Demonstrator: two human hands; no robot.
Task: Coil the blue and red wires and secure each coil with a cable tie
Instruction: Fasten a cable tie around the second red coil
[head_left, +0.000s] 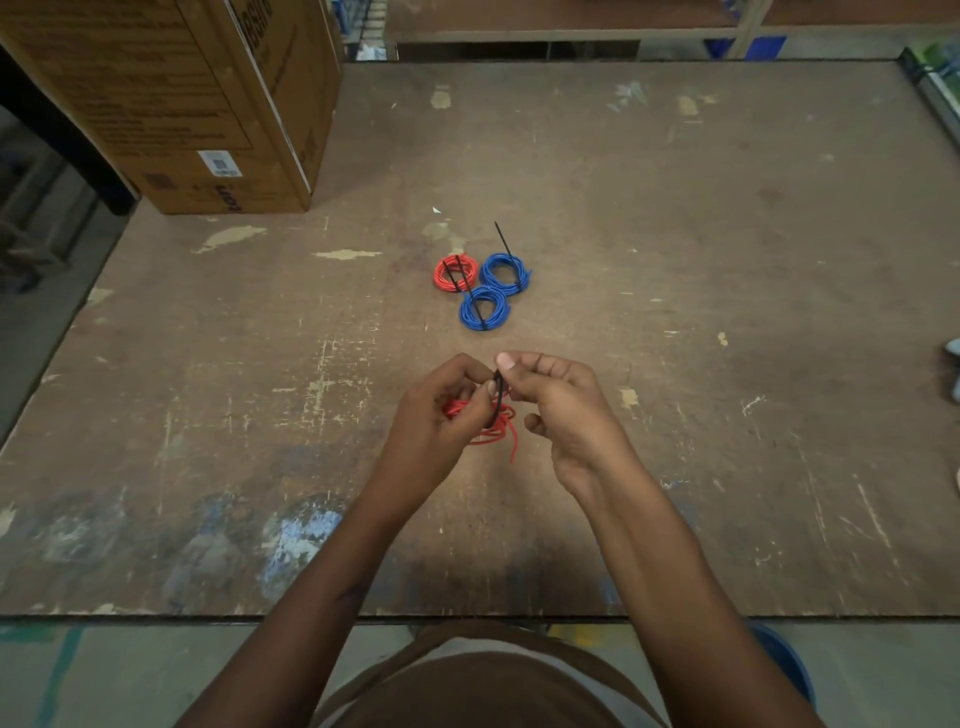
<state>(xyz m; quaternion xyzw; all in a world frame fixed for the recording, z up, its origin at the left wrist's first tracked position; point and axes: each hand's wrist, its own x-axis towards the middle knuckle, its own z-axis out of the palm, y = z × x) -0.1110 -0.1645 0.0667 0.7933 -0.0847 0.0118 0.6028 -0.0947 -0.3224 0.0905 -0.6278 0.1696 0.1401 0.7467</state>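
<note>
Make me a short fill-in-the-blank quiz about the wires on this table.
Finished coils on the table: two blue, ____ red.
The wire held in the left hand is ____.
The right hand pinches a ____ cable tie.
The cardboard box stands at the table's far ____ corner.

Missing words: one; red; black; left

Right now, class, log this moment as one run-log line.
left hand: holds loose red wire coil | right hand: pinches black cable tie | tied: three
</note>
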